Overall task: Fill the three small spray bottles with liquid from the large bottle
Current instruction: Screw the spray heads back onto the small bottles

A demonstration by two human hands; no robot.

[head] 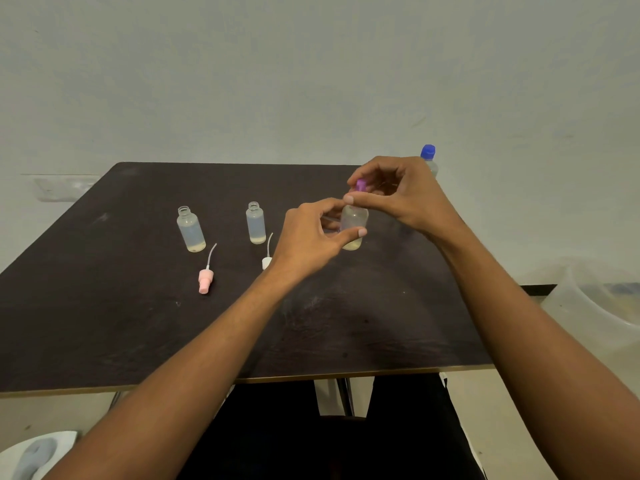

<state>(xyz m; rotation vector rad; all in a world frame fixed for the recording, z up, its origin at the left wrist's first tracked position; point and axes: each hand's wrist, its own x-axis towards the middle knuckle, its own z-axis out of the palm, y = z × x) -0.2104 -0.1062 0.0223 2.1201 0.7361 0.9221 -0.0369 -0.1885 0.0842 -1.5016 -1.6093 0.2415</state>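
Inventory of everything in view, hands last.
table: 1, dark brown, centre
left small bottle: 1, clear, uncapped, table left
middle small bottle: 1, clear, uncapped, table centre
right small bottle: 1, clear, held, table right
purple spray head: 1, purple, atop right small bottle
pink spray head: 1, pink, near left small bottle
white spray head: 1, white, by middle small bottle
large bottle: 1, clear, blue cap, far right
tub: 1, translucent, right of table
left hand: 1, grips right small bottle
right hand: 1, pinches purple spray head

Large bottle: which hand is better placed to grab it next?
Right, probably. The right hand pinches the purple spray top directly in front of the large bottle; the left hand holds the small bottle, farther away.
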